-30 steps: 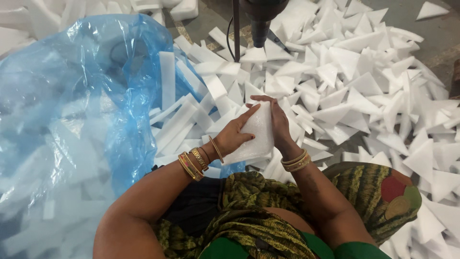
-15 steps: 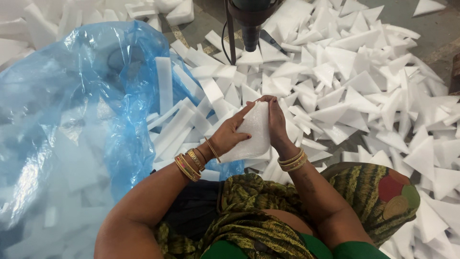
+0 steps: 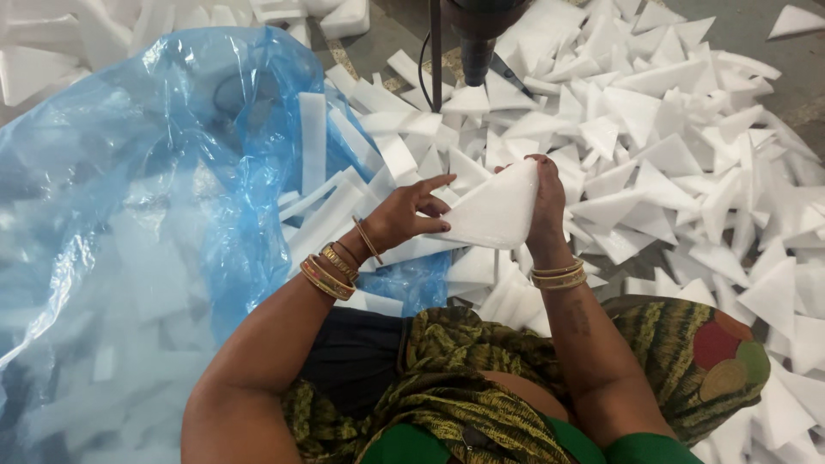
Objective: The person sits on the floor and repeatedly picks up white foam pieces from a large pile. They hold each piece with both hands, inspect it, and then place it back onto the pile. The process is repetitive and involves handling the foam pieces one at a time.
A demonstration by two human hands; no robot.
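Item one: my left hand [image 3: 404, 216], gold bangles at the wrist, fingers spread, the thumb and lower fingertips pressed on the near edge of a stack of white triangular foam pieces [image 3: 494, 210]. Grip is loose, more a steadying touch than a clamp.

Item two: my right hand [image 3: 547, 206], also bangled, held upright with the palm flat against the far side of the same stack, fingers curled over its top corner. The two hands face each other with the foam stack held between them, raised above my lap and just in front of my knees.

Item three: large translucent blue plastic bag [image 3: 146, 215], open mouth toward the hands, filling the left half of the view. Inside it I see long white foam strips [image 3: 314, 142] and more white offcuts, blurred through the film.

Item four: loose heap of white triangular foam offcuts [image 3: 687, 155], spread over the floor to the right and ahead of the hands, continuing past my right knee.

Item five: dark machine head with a black cable [image 3: 477, 39], standing at the top edge, beyond the held stack.

Item six: green and yellow patterned cloth [image 3: 687, 352] over my lap and knee, directly beneath the forearms.
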